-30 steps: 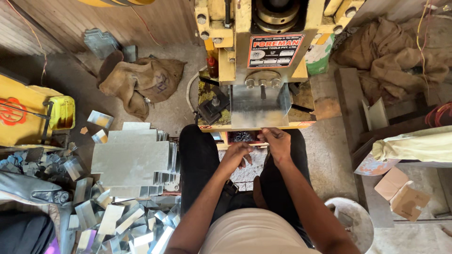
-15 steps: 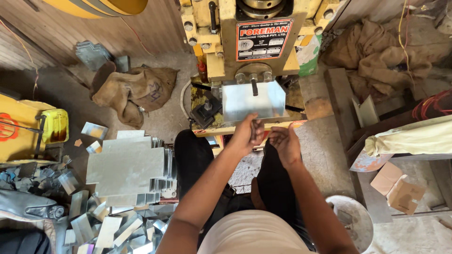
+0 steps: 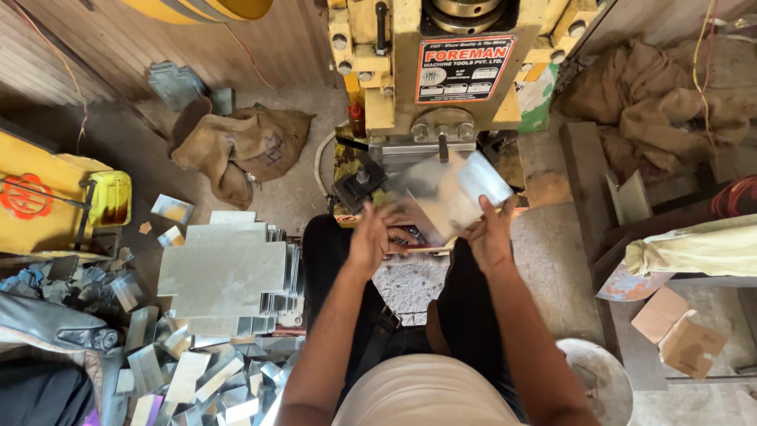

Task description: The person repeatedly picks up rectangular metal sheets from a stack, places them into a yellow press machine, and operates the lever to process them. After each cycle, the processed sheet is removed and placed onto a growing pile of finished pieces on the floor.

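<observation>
The person sits facing a yellow press machine (image 3: 441, 71), legs in dark trousers stretched toward its base. Both hands are raised in front of the machine's lower opening. The right hand (image 3: 490, 233) grips a flat metal sheet (image 3: 457, 193) by its lower right edge, fingers curled around it. The sheet is tilted and blurred, held in the air just below the machine's front plate. The left hand (image 3: 371, 237) is just beside the sheet's lower left edge, fingers spread; whether it touches or holds the sheet cannot be told because of the blur.

To the person's left, a stack of cut metal sheets (image 3: 225, 268) lies on the floor, just beside the left leg. In front of that stack, nearer the viewer, loose metal offcuts (image 3: 189, 375) are piled in a heap. A burlap sack (image 3: 240, 146) lies crumpled on the floor beyond the stack. A yellow container (image 3: 110, 197) stands at the far left. On the right, more burlap cloth (image 3: 654, 102) is bunched by the wall, and torn cardboard pieces (image 3: 678, 331) lie near a pale round basin (image 3: 599, 379).
</observation>
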